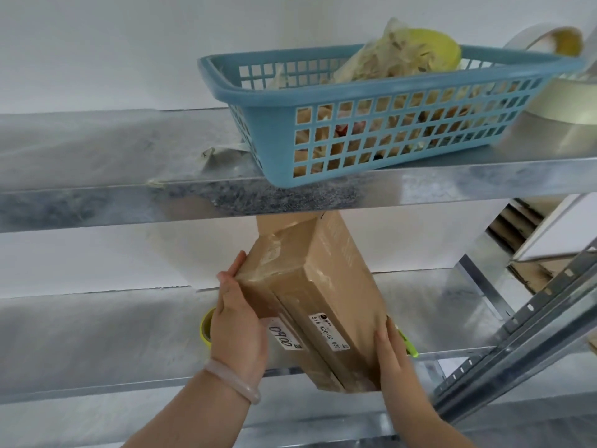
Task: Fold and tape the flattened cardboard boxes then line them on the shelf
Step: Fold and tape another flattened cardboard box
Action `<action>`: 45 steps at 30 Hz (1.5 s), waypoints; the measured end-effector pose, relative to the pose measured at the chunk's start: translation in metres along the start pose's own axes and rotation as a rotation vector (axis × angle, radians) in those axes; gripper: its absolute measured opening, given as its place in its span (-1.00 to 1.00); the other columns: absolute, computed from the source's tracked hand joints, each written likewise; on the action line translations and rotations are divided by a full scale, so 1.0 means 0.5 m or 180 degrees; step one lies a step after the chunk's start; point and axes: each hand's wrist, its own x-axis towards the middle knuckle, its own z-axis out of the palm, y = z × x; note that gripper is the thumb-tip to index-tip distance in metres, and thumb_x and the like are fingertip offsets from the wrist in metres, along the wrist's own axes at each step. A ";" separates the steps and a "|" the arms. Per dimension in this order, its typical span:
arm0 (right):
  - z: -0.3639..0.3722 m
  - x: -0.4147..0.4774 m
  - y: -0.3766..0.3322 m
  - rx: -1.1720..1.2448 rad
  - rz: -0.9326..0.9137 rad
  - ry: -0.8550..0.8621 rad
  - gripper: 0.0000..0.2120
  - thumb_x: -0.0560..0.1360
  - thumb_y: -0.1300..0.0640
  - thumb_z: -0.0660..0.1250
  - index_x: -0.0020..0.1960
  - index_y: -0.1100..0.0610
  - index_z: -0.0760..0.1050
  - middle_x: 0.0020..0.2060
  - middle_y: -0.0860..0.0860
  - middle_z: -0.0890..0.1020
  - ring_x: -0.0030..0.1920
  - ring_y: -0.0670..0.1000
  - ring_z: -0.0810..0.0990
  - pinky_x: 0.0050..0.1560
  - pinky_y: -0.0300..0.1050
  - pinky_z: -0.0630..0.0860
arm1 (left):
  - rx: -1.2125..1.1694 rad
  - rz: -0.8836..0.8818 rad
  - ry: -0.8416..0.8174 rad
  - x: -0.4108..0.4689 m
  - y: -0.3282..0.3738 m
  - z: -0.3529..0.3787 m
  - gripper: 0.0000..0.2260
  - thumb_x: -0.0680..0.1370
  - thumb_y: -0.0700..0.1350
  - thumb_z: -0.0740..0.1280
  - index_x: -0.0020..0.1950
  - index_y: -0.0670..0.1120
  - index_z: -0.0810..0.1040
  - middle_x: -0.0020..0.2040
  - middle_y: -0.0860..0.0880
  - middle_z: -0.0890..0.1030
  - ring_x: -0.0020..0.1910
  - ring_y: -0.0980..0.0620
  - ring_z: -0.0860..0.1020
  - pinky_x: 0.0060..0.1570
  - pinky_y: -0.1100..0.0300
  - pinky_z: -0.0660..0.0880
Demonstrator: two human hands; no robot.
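Observation:
A taped brown cardboard box [326, 279] with white labels lies tilted across the middle metal shelf [97, 334], its near end past the shelf's front edge. My left hand [237, 321] grips its left side, thumb on top near a corner. My right hand [392, 354] presses flat against its right side. The far end of the box is hidden behind the upper shelf.
A blue plastic basket [371, 124] full of bags stands on the upper shelf [113, 176], with large tape rolls [568, 105] to its right. A yellow tape roll [206, 324] sits behind my left hand. A slotted metal upright [517, 334] and stacked cardboard [523, 253] are at the right.

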 end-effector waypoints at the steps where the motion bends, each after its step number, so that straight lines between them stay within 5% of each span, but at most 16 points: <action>1: -0.006 -0.008 0.004 0.0219 -0.0061 0.0012 -0.13 0.35 -0.42 0.30 0.55 -0.14 0.11 0.44 -0.13 0.30 0.38 -0.06 0.33 0.35 -0.05 0.35 | -0.0102 -0.0135 0.0060 0.001 0.003 -0.004 -0.62 0.66 0.12 0.01 0.28 0.09 0.54 0.14 -0.06 0.65 0.11 -0.02 0.62 -0.05 0.12 0.59; 5: -0.038 -0.031 0.013 0.0298 -0.0689 0.0336 -0.05 0.19 -0.09 0.65 0.44 -0.04 0.24 0.37 -0.03 0.44 0.20 -0.27 0.52 0.06 -0.31 0.53 | 0.0105 -0.0355 0.0320 0.012 -0.002 -0.040 -0.73 0.68 0.00 0.08 0.28 0.05 0.50 0.12 -0.06 0.63 0.07 -0.05 0.62 -0.06 0.03 0.60; 8: -0.052 -0.032 -0.007 0.0079 -0.1213 0.0600 -0.23 0.29 0.38 0.54 0.39 0.10 0.28 0.35 0.02 0.44 0.12 -0.39 0.52 -0.08 -0.47 0.51 | 0.1143 0.0003 0.0662 0.030 -0.030 -0.078 -0.79 0.63 -0.10 0.15 0.21 0.00 0.49 0.10 -0.07 0.59 0.09 -0.07 0.57 0.05 0.01 0.55; 11: -0.052 -0.036 -0.035 0.0035 -0.1699 0.0730 -0.26 0.18 0.23 0.53 0.30 0.00 0.33 0.40 -0.13 0.41 0.30 -0.25 0.46 0.14 -0.26 0.54 | 0.2079 0.0231 0.0729 0.041 -0.055 -0.106 -0.73 0.54 -0.32 0.15 -0.04 0.01 0.54 -0.06 -0.05 0.62 -0.05 -0.06 0.58 -0.11 0.14 0.50; 13: -0.048 -0.043 -0.060 -0.0121 -0.1991 0.0707 -0.30 0.17 0.16 0.52 0.23 -0.11 0.33 0.41 -0.17 0.40 0.33 -0.21 0.45 0.23 -0.20 0.49 | 0.2021 -0.0226 0.0428 0.046 -0.065 -0.118 -0.69 0.53 -0.37 0.14 -0.12 -0.04 0.57 -0.11 -0.07 0.61 -0.08 -0.08 0.53 -0.06 0.10 0.45; 15: -0.051 -0.046 -0.082 -0.0377 -0.2345 0.0570 -0.28 0.20 0.15 0.55 0.27 -0.10 0.33 0.42 -0.12 0.40 0.38 -0.12 0.43 0.31 -0.15 0.45 | 0.1813 -0.1210 -0.0106 0.037 -0.067 -0.114 -0.71 0.59 -0.36 0.11 0.12 -0.08 0.53 0.07 -0.12 0.56 0.07 -0.09 0.51 0.11 0.08 0.43; 18: -0.052 -0.048 -0.112 -0.1342 -0.3011 0.0438 -0.34 0.38 0.02 0.53 0.39 -0.01 0.30 0.46 -0.09 0.36 0.47 -0.03 0.33 0.40 -0.03 0.36 | 0.1512 -0.1525 -0.0626 0.030 -0.095 -0.130 -0.67 0.62 -0.30 0.13 0.38 -0.13 0.32 0.29 -0.16 0.44 0.13 -0.03 0.51 0.21 0.06 0.48; 23: -0.014 -0.026 -0.159 -0.2656 -0.4087 0.0396 -0.49 0.48 0.00 0.38 0.35 0.20 0.39 0.39 0.07 0.45 0.46 0.04 0.36 0.38 0.13 0.38 | 0.1785 -0.2094 -0.0572 0.036 -0.137 -0.131 -0.90 0.60 -0.32 0.18 0.00 -0.17 0.45 -0.21 -0.11 0.50 -0.26 -0.01 0.51 -0.13 0.06 0.54; 27: 0.032 0.007 -0.184 -0.3165 -0.4376 0.0386 -0.55 0.50 0.05 0.41 0.33 0.19 0.49 0.35 0.02 0.49 0.42 0.01 0.41 0.34 0.06 0.42 | 0.3088 -0.2368 -0.1285 0.052 -0.108 -0.164 -0.83 0.61 -0.10 0.22 -0.09 -0.16 0.50 -0.28 -0.07 0.48 -0.39 0.03 0.52 -0.33 0.14 0.56; 31: 0.088 0.017 -0.201 -0.3451 -0.4385 0.0297 -0.54 0.50 0.06 0.41 0.37 0.09 0.47 0.38 -0.03 0.47 0.42 0.02 0.41 0.35 0.07 0.40 | 0.4104 -0.0991 -0.1496 0.072 -0.077 -0.222 -0.85 0.56 -0.04 0.27 -0.18 0.02 0.58 -0.30 0.06 0.53 -0.39 0.11 0.50 -0.40 0.29 0.44; 33: 0.118 0.009 -0.210 -0.3817 -0.4282 0.0067 -0.47 0.50 0.01 0.40 0.44 -0.01 0.39 0.43 -0.02 0.42 0.44 0.04 0.38 0.38 0.09 0.36 | 0.4580 0.0167 -0.1056 0.083 -0.065 -0.258 -0.93 0.52 -0.04 0.33 -0.11 0.10 0.60 -0.18 0.11 0.58 -0.19 0.11 0.54 -0.20 0.27 0.47; 35: 0.141 -0.004 -0.212 -0.4105 -0.4155 -0.0141 -0.37 0.46 -0.01 0.42 0.48 -0.07 0.30 0.44 0.02 0.39 0.44 0.07 0.37 0.39 0.14 0.35 | 0.5033 0.0874 -0.0596 0.099 -0.063 -0.296 -0.79 0.48 -0.06 0.40 0.10 0.07 0.60 0.06 0.08 0.56 0.07 -0.01 0.50 0.08 0.13 0.46; 38: 0.162 -0.015 -0.212 -0.4118 -0.4053 -0.0050 -0.30 0.42 0.02 0.46 0.50 -0.04 0.27 0.41 -0.01 0.45 0.43 0.06 0.39 0.38 0.16 0.36 | 0.5768 0.1099 -0.0815 0.126 -0.069 -0.334 -0.64 0.39 -0.05 0.49 0.17 0.08 0.60 0.15 0.09 0.59 0.23 -0.07 0.48 0.16 -0.02 0.45; 41: 0.175 -0.021 -0.212 -0.4115 -0.4075 0.0078 -0.35 0.43 0.03 0.44 0.47 -0.01 0.31 0.38 -0.04 0.48 0.41 0.05 0.42 0.35 0.18 0.38 | 0.6067 0.1431 -0.1120 0.145 -0.062 -0.355 -0.72 0.24 -0.05 0.60 -0.11 0.13 0.65 -0.10 0.14 0.64 -0.01 -0.02 0.60 0.00 0.03 0.51; 45: 0.188 -0.030 -0.212 -0.4280 -0.3916 0.0104 -0.36 0.41 -0.03 0.47 0.44 -0.06 0.35 0.39 -0.03 0.47 0.40 0.08 0.42 0.36 0.29 0.31 | 0.5692 0.1810 -0.0838 0.140 -0.029 -0.379 -0.82 0.42 0.04 0.29 -0.05 0.11 0.64 -0.14 0.11 0.64 -0.11 -0.04 0.60 -0.04 0.05 0.51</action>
